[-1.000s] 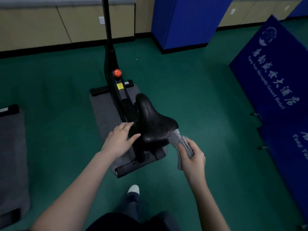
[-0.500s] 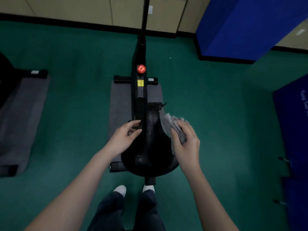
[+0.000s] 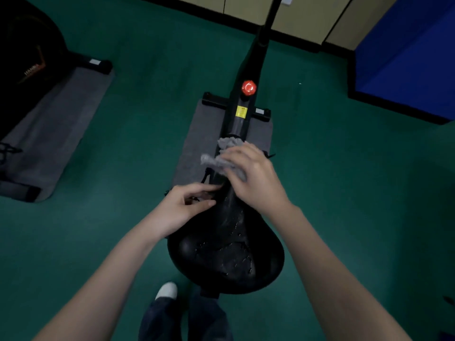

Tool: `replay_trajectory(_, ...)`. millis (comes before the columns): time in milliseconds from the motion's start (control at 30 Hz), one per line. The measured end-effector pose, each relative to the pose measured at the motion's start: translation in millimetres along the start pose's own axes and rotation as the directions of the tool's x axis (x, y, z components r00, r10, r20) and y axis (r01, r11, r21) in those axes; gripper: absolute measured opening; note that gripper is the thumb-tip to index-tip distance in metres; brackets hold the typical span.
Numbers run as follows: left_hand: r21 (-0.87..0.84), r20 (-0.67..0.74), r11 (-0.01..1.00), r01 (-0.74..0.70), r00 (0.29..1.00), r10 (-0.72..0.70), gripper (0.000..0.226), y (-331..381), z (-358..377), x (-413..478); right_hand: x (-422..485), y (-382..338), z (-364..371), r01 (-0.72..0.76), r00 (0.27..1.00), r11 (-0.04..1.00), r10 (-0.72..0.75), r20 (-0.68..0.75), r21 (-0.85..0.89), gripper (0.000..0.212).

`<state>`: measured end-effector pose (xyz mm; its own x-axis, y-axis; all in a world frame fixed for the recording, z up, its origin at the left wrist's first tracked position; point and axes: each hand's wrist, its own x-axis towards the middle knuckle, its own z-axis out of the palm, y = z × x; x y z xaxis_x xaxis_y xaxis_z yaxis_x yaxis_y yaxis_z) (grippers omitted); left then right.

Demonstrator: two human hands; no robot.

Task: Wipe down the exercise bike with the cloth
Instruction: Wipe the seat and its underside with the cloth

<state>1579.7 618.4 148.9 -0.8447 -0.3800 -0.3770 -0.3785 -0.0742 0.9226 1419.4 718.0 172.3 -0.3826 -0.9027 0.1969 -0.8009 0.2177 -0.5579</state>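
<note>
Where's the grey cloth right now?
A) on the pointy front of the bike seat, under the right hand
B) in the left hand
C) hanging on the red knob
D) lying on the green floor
A: the right hand holds the cloth down on the narrow front end of the black seat, and the red knob further ahead is bare.

Cloth [image 3: 213,162] and right hand [image 3: 256,180] hide the nose of the saddle [image 3: 226,254].

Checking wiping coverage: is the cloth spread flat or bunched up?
Bunched: the grey cloth sits crumpled under the right hand on the saddle nose.
</note>
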Motion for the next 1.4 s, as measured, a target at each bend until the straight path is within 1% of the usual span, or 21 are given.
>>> replay_trajectory(100, 0.010, 0.006, 1.000, -0.004, 1.000, 0.004, 0.033, -2.7, -1.8, 1.7, 27.7, 13.3, -10.1, -0.261, 0.965, 0.942, 0.258, 0.042, 0.213, 0.015)
replay_trajectory(167, 0.011, 0.005, 1.000, -0.011, 1.000, 0.011, 0.033, -4.0, -1.9, 3.1, 30.0, 18.6, -13.7, -0.443, 0.891, 0.786, 0.440, 0.113, 0.431, 0.013)
replay_trajectory(200, 0.007, 0.002, 1.000, -0.015, 1.000, 0.015, 0.033, -4.3, -1.6, 3.5, 23.9, 17.8, -13.3, -0.470, 0.866, 0.728, 0.489, 0.102, 0.499, 0.013)
replay_trajectory(233, 0.002, -0.001, 1.000, -0.020, 1.000, 0.020, 0.033, -4.9, -1.1, 3.4, 12.7, 14.5, -11.5, -0.462, 0.857, 0.719, 0.513, 0.052, 0.518, 0.015)
replay_trajectory(367, -0.011, -0.005, 0.999, -0.034, 0.999, 0.034, 0.035, -7.2, 0.2, 3.0, -42.7, -10.5, 3.3, -0.460, 0.821, 0.767, 0.559, -0.115, 0.447, 0.037)
replay_trajectory(467, -0.008, 0.004, 0.999, -0.049, 0.999, 0.049, 0.036, -9.1, 0.3, 2.7, -27.7, -9.6, 6.7, -0.505, 0.751, 0.709, 0.642, -0.154, 0.492, 0.019)
replay_trajectory(500, -0.004, 0.008, 0.998, -0.055, 0.998, 0.055, 0.035, -9.7, 0.1, 2.7, -15.7, -5.9, 5.6, -0.543, 0.710, 0.660, 0.691, -0.136, 0.520, 0.016)
replay_trajectory(567, -0.004, 0.014, 0.998, -0.064, 0.998, 0.064, 0.035, -11.2, -0.8, 3.2, 4.7, 3.6, 1.5, -0.592, 0.617, 0.461, 0.787, 0.004, 0.661, 0.017)
replay_trajectory(633, -0.003, 0.027, 0.998, -0.067, 0.997, 0.067, 0.033, -12.6, -2.0, 3.9, 6.2, 9.2, -1.5, -0.572, 0.583, 0.272, 0.799, 0.150, 0.774, 0.018)
replay_trajectory(667, -0.005, 0.035, 0.998, -0.064, 0.997, 0.064, 0.032, -13.3, -2.4, 4.0, -0.7, 9.2, -2.7, -0.575, 0.585, 0.254, 0.793, 0.173, 0.778, 0.018)
replay_trajectory(700, -0.012, 0.043, 0.998, -0.058, 0.997, 0.059, 0.030, -13.7, -2.7, 4.2, -11.5, 7.1, -3.3, -0.588, 0.588, 0.269, 0.790, 0.175, 0.762, 0.019)
replay_trajectory(767, -0.027, 0.057, 0.999, -0.042, 0.997, 0.043, 0.027, -13.8, -2.8, 4.4, -40.5, -1.5, -2.7, -0.642, 0.604, 0.396, 0.788, 0.116, 0.657, 0.024)
replay_trajectory(867, -0.035, 0.070, 0.999, -0.040, 0.997, 0.042, 0.026, -12.8, -1.9, 2.5, -84.7, -20.8, -0.3, -0.646, 0.709, 0.672, 0.704, -0.044, 0.363, 0.028)
replay_trajectory(933, -0.041, 0.078, 0.998, -0.048, 0.996, 0.051, 0.026, -12.4, -1.3, 0.8, -95.9, -28.8, 1.1, -0.605, 0.761, 0.761, 0.639, -0.112, 0.235, 0.022)
replay_trajectory(967, -0.045, 0.082, 0.998, -0.052, 0.995, 0.056, 0.026, -12.4, -1.0, 0.2, -95.1, -28.2, 1.3, -0.613, 0.761, 0.765, 0.639, -0.115, 0.198, 0.021)
replay_trajectory(1033, -0.045, 0.097, 0.997, -0.060, 0.993, 0.064, 0.026, -12.9, -2.4, -1.2, -88.1, -18.5, 0.8, -0.683, 0.713, 0.711, 0.699, -0.060, 0.168, 0.024)
replay_trajectory(1133, -0.023, 0.134, 0.997, -0.068, 0.989, 0.070, 0.028, -14.2, -6.5, -2.0, -84.4, 1.1, -1.8, -0.759, 0.620, 0.529, 0.765, 0.175, 0.379, 0.020)
replay_trajectory(1167, -0.020, 0.143, 0.997, -0.069, 0.987, 0.071, 0.029, -14.5, -7.4, -2.5, -87.9, 5.1, -3.7, -0.763, 0.610, 0.483, 0.759, 0.230, 0.430, 0.020)
replay_trajectory(1233, -0.023, 0.153, 0.997, -0.074, 0.985, 0.077, 0.031, -15.4, -9.4, -5.3, -101.5, 5.7, -8.7, -0.743, 0.619, 0.450, 0.743, 0.254, 0.495, 0.019)
replay_trajectory(1300, -0.026, 0.160, 0.995, -0.097, 0.982, 0.100, 0.034, -17.5, -11.0, -10.8, -121.1, -4.2, -11.2, -0.697, 0.662, 0.514, 0.729, 0.175, 0.500, 0.013)
replay_trajectory(1400, -0.030, 0.164, 0.991, -0.131, 0.977, 0.134, 0.042, -22.1, -15.3, -21.0, -148.4, -32.5, -0.2, -0.580, 0.757, 0.741, 0.644, -0.112, 0.339, 0.015)
